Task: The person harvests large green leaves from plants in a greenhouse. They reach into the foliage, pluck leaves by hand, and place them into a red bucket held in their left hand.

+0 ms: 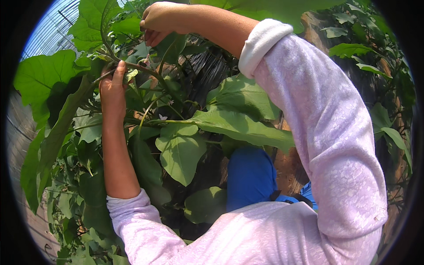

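Observation:
My left hand (113,87) is closed around a stem of a leafy plant that looks like eggplant, its thumb lying along the top of the dark purplish branch (145,69). Higher up and to the right, my right hand (159,22) bends down over the foliage with curled fingers. A thin line runs down close to its fingertips; whether the fingers pinch it is hidden. A large upright leaf (92,21) rises beside both hands. Below the branch, a small pale flower (162,117) shows among the leaves.
Broad leaves (238,127) spread over black plastic film (208,66) in front of me. My blue-clad knee (250,177) is beside the plant. Another row of plants (381,63) stands at right. A ribbed greenhouse roof (49,31) shows at upper left.

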`<state>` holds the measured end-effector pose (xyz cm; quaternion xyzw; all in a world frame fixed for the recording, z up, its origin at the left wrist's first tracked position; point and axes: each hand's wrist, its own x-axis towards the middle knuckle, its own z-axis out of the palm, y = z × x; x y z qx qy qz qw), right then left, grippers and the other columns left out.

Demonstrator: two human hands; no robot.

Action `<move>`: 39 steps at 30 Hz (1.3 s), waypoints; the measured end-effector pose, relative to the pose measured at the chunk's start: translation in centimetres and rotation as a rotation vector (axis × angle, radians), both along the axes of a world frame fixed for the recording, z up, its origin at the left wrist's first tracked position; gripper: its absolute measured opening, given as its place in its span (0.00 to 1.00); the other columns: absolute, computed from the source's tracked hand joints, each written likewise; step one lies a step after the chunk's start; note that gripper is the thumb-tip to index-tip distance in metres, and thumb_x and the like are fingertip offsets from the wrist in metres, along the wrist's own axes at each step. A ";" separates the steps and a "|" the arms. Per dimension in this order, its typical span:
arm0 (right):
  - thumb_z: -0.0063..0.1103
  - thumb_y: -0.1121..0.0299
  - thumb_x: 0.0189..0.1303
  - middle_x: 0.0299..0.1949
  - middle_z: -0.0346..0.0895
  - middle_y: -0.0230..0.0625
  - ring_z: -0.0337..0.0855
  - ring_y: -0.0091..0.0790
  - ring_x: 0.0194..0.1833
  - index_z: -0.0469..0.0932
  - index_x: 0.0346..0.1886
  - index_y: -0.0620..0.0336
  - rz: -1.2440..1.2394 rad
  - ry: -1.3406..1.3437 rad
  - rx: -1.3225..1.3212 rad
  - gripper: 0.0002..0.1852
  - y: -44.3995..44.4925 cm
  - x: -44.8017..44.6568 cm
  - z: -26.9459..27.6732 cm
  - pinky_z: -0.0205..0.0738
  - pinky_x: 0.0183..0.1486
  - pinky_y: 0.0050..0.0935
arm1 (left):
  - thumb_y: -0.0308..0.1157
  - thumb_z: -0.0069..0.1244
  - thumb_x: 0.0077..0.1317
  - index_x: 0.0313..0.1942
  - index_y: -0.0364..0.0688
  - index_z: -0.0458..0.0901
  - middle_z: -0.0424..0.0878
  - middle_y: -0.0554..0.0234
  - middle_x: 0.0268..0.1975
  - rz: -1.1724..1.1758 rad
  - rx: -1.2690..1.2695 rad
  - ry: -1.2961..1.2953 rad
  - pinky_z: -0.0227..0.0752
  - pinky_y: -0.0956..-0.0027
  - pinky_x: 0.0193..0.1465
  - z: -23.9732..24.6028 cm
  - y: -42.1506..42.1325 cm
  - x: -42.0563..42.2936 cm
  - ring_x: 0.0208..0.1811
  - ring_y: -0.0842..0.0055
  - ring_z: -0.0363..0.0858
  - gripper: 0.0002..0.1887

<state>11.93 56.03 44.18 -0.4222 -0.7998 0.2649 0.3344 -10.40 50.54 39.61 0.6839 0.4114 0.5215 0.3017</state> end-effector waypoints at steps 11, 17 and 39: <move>0.47 0.67 0.71 0.37 0.83 0.44 0.87 0.37 0.36 0.75 0.52 0.69 -0.219 0.275 0.035 0.15 -5.1 -0.3 -0.8 0.86 0.40 0.31 | 0.43 0.56 0.67 0.39 0.46 0.79 0.77 0.73 0.36 0.026 -0.077 -0.052 0.75 0.74 0.38 0.4 3.9 1.6 0.38 0.85 0.74 0.12; 0.55 0.64 0.65 0.37 0.84 0.40 0.85 0.32 0.37 0.80 0.49 0.63 -0.256 0.166 0.253 0.15 -5.7 0.2 -1.2 0.80 0.43 0.30 | 0.39 0.56 0.66 0.39 0.37 0.79 0.81 0.65 0.38 0.011 -0.054 0.013 0.80 0.71 0.34 1.4 6.1 4.7 0.37 0.80 0.80 0.13; 0.57 0.66 0.50 0.45 0.83 0.42 0.85 0.37 0.46 0.86 0.42 0.52 -0.485 -0.207 0.172 0.16 3.8 1.9 2.4 0.77 0.46 0.34 | 0.28 0.52 0.68 0.54 0.37 0.79 0.83 0.69 0.45 -0.360 -0.066 0.043 0.70 0.78 0.47 -0.3 8.7 9.0 0.44 0.86 0.77 0.15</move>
